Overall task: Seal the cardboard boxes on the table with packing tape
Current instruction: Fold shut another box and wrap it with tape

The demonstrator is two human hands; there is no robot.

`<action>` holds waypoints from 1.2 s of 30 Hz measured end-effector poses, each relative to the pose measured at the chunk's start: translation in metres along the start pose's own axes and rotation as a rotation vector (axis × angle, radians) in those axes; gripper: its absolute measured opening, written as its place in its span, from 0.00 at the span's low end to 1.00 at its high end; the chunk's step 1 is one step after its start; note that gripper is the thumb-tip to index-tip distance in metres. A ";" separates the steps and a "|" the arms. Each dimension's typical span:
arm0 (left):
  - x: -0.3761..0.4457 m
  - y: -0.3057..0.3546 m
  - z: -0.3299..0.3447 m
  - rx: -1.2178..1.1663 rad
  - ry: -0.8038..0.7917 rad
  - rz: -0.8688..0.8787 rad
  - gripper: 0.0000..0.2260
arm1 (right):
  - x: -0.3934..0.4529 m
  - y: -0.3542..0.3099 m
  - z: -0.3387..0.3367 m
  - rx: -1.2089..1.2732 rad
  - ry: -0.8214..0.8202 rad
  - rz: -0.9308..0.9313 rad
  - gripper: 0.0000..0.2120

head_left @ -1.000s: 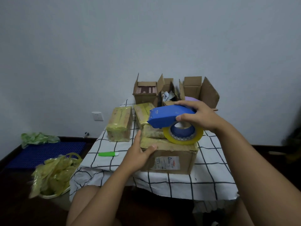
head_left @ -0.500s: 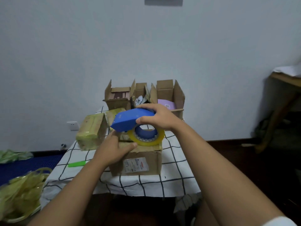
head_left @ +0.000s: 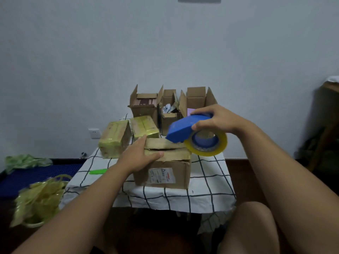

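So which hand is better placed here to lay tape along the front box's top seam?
The right hand. It already grips the blue tape dispenser, whose nose sits just above the front box near the seam's far end. The left hand lies flat on the flaps, holding them down.

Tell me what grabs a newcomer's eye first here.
The blue tape dispenser with its yellow roll, gripped by the right hand over the right end of the front cardboard box. The left hand presses on that box's top flaps. Behind stand three open boxes against the wall.
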State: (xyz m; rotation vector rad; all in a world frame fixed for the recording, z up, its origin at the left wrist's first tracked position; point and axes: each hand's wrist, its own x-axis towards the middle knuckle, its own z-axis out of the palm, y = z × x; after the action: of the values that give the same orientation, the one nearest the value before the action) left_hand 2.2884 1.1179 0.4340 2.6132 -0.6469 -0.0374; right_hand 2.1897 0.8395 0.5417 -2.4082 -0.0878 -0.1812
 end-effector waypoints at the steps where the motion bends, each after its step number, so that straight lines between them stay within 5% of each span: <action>1: 0.001 0.000 0.001 0.046 0.007 0.019 0.49 | -0.006 0.008 -0.003 0.012 0.006 0.017 0.19; 9: -0.003 0.009 0.001 0.421 0.001 0.161 0.43 | -0.026 0.044 0.020 0.147 0.080 0.047 0.27; 15: -0.006 0.009 0.006 0.354 -0.018 0.173 0.35 | -0.032 0.055 0.025 0.196 0.088 0.026 0.28; 22: -0.011 0.009 0.003 0.396 -0.087 0.202 0.44 | -0.033 0.057 0.026 0.201 0.089 0.020 0.28; 27: -0.013 0.013 0.005 0.524 -0.009 0.240 0.41 | -0.028 0.052 0.024 0.167 0.092 0.011 0.30; 36: -0.026 0.018 0.014 0.418 0.028 0.246 0.38 | -0.025 0.050 0.023 0.122 0.073 0.016 0.28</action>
State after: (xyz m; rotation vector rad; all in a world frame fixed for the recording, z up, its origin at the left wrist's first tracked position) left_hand 2.2553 1.1097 0.4267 2.8947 -1.0585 0.2335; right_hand 2.1735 0.8174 0.4880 -2.2776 -0.0444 -0.2491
